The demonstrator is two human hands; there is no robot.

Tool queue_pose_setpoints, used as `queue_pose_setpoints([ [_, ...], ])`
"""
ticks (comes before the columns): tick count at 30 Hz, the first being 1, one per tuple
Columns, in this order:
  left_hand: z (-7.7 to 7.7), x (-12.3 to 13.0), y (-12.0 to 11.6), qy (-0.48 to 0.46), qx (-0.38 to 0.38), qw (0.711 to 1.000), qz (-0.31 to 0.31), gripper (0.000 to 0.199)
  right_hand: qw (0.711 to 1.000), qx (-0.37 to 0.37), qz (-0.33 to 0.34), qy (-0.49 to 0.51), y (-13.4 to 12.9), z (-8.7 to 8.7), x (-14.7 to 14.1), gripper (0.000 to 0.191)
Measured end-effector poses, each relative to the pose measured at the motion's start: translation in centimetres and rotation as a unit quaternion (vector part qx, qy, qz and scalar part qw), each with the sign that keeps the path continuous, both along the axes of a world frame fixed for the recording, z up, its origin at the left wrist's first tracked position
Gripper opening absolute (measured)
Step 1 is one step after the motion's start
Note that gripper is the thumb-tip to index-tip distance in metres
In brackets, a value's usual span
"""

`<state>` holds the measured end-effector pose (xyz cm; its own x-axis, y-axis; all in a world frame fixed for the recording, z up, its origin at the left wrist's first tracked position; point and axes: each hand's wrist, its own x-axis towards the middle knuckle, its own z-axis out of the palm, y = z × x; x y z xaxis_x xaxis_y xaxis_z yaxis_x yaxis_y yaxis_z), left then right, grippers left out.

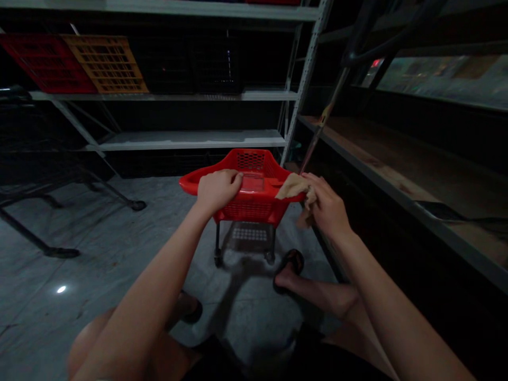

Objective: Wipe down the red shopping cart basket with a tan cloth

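Observation:
A small red plastic shopping cart (254,209) on dark legs with casters stands on the floor in front of me. My left hand (219,191) is wrapped over the near rim of the cart, left of its middle, thumb lying along the top. At the rim's right end, my right hand (326,203) holds a tan cloth (294,186). Part of the cloth lies over the red rim and part hangs below it. The fingertips of my right hand are partly hidden behind the cloth and rim.
Behind the cart is a white metal shelf rack (190,140), with a red crate (51,63) and a yellow crate (107,63) on it. A dark metal cart frame (51,185) stands at left. A wooden shelf (381,164) runs along the right, bearing a dark flat object (438,210); a pole (321,127) leans there.

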<state>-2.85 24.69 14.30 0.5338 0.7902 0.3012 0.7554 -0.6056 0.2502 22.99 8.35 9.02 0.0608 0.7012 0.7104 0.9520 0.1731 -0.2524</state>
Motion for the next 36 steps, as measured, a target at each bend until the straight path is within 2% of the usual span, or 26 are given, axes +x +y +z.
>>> queue_pose_setpoints([
  [3,0.3,1.2,-0.2,0.007,0.005,0.999,0.032,0.051,0.999,0.011,-0.037,0.028,0.7,-0.1,-1.0,0.056],
  [7,0.4,2.2,-0.3,0.024,0.008,0.999,0.035,0.051,1.000,0.015,-0.013,-0.011,3.8,0.1,-7.4,0.054],
  [10,0.3,2.3,-0.6,0.044,0.009,0.999,0.028,0.049,0.999,0.027,-0.029,0.004,6.4,0.0,-12.5,0.058],
  [13,0.3,2.0,-0.5,0.054,0.001,0.998,0.029,0.049,0.998,0.032,-0.038,0.023,7.5,-0.2,-14.5,0.057],
  [15,0.5,1.1,0.4,0.042,-0.023,0.999,0.006,0.052,1.000,0.026,-0.012,0.003,7.2,-0.3,-13.7,0.056],
  [18,0.8,-1.1,2.6,0.058,-0.051,0.994,-0.072,0.055,0.999,0.014,0.020,-0.031,5.7,-0.4,-10.5,0.056],
  [22,0.8,-4.1,4.4,0.192,-0.002,0.977,-0.092,0.071,0.999,0.027,-0.030,-0.009,3.9,-1.1,-6.1,0.047],
  [24,0.6,-4.6,4.0,0.209,0.028,0.973,-0.099,0.075,0.993,0.068,-0.093,0.028,3.8,-1.9,-4.8,0.041],
  [27,0.5,-4.4,2.3,0.201,0.049,0.972,-0.111,0.074,0.966,0.137,-0.198,0.098,4.6,-2.9,-3.7,0.036],
  [29,0.7,-4.0,0.9,0.207,0.055,0.967,-0.139,0.071,0.952,0.149,-0.237,0.128,5.4,-3.1,-2.6,0.034],
  [34,1.6,-2.3,-1.4,0.237,0.043,0.945,-0.220,0.062,0.957,0.092,-0.222,0.161,7.2,-1.9,2.1,0.031],
  [36,1.8,-1.1,-2.2,0.231,0.023,0.947,-0.222,0.058,0.953,0.088,-0.213,0.199,8.0,-1.3,2.7,0.030],
])
